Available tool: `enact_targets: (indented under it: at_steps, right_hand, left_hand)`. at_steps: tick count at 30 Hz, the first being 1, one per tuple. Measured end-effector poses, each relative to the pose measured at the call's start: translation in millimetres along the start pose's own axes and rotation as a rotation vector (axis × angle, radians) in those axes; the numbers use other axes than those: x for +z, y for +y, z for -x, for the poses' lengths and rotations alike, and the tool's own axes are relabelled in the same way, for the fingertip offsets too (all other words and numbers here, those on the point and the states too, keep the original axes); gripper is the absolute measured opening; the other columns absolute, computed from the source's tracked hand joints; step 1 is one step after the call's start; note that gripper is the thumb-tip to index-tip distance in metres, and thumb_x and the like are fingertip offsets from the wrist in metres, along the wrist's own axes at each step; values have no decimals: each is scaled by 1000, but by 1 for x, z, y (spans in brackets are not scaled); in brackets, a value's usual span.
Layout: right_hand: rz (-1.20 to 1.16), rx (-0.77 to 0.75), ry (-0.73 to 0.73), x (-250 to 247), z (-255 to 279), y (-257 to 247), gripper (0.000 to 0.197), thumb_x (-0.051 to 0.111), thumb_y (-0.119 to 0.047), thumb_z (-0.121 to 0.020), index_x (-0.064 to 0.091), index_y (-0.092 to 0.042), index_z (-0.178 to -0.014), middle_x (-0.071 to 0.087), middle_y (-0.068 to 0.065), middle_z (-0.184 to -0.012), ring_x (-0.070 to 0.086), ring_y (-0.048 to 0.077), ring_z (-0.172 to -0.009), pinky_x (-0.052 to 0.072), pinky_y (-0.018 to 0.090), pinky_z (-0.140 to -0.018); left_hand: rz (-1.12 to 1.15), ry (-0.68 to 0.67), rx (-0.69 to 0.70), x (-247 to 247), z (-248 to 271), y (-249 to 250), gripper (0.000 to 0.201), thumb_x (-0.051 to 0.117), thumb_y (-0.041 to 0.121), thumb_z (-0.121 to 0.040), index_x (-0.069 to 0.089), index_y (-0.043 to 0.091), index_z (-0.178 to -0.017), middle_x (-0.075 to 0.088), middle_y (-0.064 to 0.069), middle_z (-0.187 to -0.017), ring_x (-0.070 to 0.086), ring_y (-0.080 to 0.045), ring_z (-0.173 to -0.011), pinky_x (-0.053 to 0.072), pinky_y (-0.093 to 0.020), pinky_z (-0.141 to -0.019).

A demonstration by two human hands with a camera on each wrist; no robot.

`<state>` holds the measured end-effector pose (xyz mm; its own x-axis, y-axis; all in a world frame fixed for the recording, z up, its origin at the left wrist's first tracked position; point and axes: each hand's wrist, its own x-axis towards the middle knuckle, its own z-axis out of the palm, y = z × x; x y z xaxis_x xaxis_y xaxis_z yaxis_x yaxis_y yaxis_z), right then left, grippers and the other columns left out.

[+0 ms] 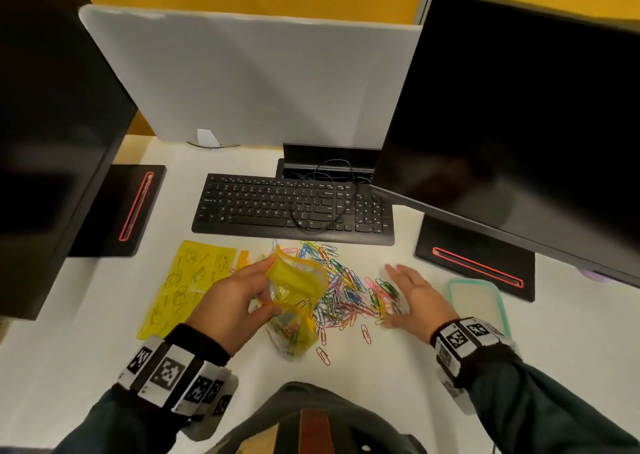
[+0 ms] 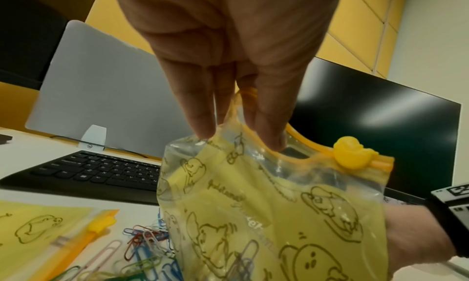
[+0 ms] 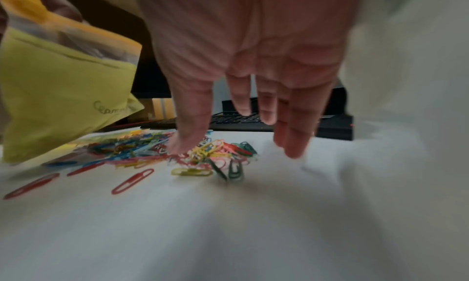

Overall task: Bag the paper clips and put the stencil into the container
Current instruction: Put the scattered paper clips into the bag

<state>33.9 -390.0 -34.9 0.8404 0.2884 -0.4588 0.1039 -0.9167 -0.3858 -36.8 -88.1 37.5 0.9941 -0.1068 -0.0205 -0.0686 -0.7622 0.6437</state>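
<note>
We're at the desk [image 1: 398, 377], and the left hand [image 1: 230, 303] has the yellow bag [image 1: 298, 280] up off the surface at the centre of the head view, fingers [image 2: 203, 112] and thumb curled onto the orange zip rim, holding the mouth wide open (a little duck-shaped slider [image 2: 351, 155] sits at the rim's right end in the left wrist view). We can see some clips already down in the bag's bottom. Just right of centre, the right hand [image 1: 415, 297] lies flat and loose, fingers spread and gripping nothing, its thumb [image 3: 190, 124] down on the near edge of the paper clips [image 1: 349, 291]. That colourful heap sprawls below the keyboard [image 1: 263, 204], with a few red strays lower in the frame. Left of the bag, a second yellow printed pouch [image 1: 183, 280] lies flat on the desk; whether it holds the stencil we can't tell. At the right edge, beside the right wrist, sits a container [image 1: 479, 297] with a teal rim.
</note>
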Motion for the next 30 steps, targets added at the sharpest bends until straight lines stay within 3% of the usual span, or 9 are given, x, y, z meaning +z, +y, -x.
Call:
enact_targets:
  at_steps: [2,3,6,8,12,18,22,26,30]
  right_hand:
    - [46,96,-39,-1,0,-7,105,79,-33,-68,10,-26,-147,25,4,-148,32,25,-133,38,39,-108]
    - [87,111,-43,1,-4,-12,101,79,-30,-68,14,-23,-146,31,6,-142,36,26,-128,41,39,-104]
    - [105,79,54,6,-16,-28,47,63,-16,-81,46,-14,-126,48,10,-118,52,30,-112,47,36,-91]
    - [134,70,93,7,-21,-40,24,49,-8,-88,54,-9,-111,55,13,-110,58,32,-104,47,35,-85]
    - [186,88,66,7,-24,-49,23,42,-1,-87,56,-5,-104,61,16,-109,59,32,-102,46,33,-81]
    - [16,106,160,-23,4,-53,17,55,-10,-88,67,-14,-100,70,9,-101,61,26,-96,47,31,-84]
    - [-146,-22,220,-59,32,-80,14,64,-8,-84,69,-15,-95,67,0,-83,58,15,-80,42,23,-74]
    - [-205,-168,222,-72,44,-112,15,66,-10,-82,70,-16,-95,61,-5,-76,52,11,-75,35,18,-63]
    - [-182,-203,168,-56,35,-132,22,65,-11,-82,68,-18,-102,69,3,-92,53,12,-79,36,20,-70]
  left_hand:
    - [-3,-14,-1,2,-1,1,36,76,15,-68,44,22,-55,33,17,-131,44,-2,-119,33,-17,-86]
    - [-3,-23,-2,4,-1,1,34,76,15,-68,45,21,-55,33,18,-131,44,-2,-118,34,-16,-83]
    - [-4,-42,0,6,-2,3,35,76,16,-68,45,22,-55,33,18,-131,48,-2,-115,33,-12,-77]
    - [-3,-42,0,7,-2,4,34,76,16,-68,45,21,-55,33,19,-131,46,-1,-116,34,-16,-80]
    - [2,-37,-16,6,-1,4,31,75,17,-69,46,19,-57,31,20,-130,40,1,-119,36,-20,-86]
    - [11,-52,-8,7,-1,6,42,73,18,-71,37,31,-54,28,21,-131,37,3,-119,29,-14,-90]
    - [-19,-108,9,12,-6,11,41,72,19,-72,36,30,-55,31,17,-137,38,-1,-124,28,-14,-93]
    - [-53,-146,40,13,-14,22,40,71,20,-72,36,31,-56,35,8,-144,43,-10,-126,30,-16,-92]
    - [-51,-135,73,11,-18,30,42,71,19,-72,35,33,-55,36,6,-145,44,-9,-125,29,-13,-89]
